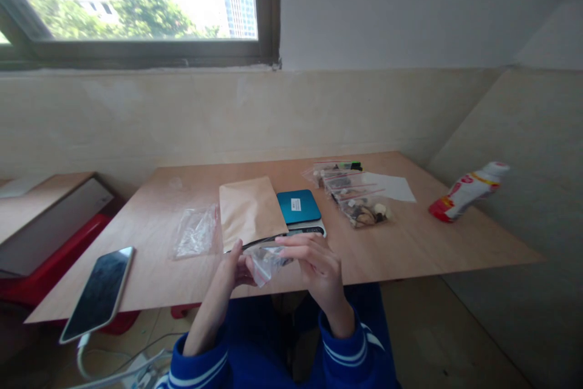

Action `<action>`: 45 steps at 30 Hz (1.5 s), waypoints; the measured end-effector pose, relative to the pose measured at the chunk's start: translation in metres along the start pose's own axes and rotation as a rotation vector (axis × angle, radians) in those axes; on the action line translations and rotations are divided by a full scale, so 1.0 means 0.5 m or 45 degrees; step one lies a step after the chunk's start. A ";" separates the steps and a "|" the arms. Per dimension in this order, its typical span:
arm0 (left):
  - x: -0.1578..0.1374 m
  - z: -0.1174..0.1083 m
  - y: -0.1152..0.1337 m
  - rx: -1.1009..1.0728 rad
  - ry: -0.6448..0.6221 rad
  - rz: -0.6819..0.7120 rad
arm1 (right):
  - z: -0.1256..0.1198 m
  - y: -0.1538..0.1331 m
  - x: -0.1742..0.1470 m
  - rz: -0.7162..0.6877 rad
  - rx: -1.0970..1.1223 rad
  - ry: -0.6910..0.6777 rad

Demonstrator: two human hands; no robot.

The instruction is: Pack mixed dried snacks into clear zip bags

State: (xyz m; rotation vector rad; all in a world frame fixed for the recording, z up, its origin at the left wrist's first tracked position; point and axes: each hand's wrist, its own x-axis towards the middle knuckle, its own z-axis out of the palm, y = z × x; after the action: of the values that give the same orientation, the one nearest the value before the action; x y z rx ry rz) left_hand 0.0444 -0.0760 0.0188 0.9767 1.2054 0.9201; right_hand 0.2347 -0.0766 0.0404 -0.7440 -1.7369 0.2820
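A small clear zip bag with a red-striped edge is held between my hands at the table's front edge. My left hand is closed on the bag's left side, its thumb up by the mouth of a brown paper envelope. My right hand grips the bag's right end with bent fingers, and the bag's small contents are too blurred to name. The envelope lies flat just beyond, a dark line along its near edge. Partly under it on the right is a digital scale with a blue plate.
Left of the envelope lie clear plastic bags. Filled zip bags and white paper lie to the right. A red-and-white bottle stands farther right. A phone with a cable is at the left front edge.
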 end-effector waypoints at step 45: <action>-0.032 0.037 -0.010 0.087 0.634 0.674 | 0.064 -0.032 0.002 0.462 0.137 -0.487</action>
State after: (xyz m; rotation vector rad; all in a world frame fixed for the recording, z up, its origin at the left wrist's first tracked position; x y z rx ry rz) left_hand 0.0607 -0.0947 0.0209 1.1899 1.4205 1.6192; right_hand 0.1992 -0.0822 0.0399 -0.9712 -1.9158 0.8030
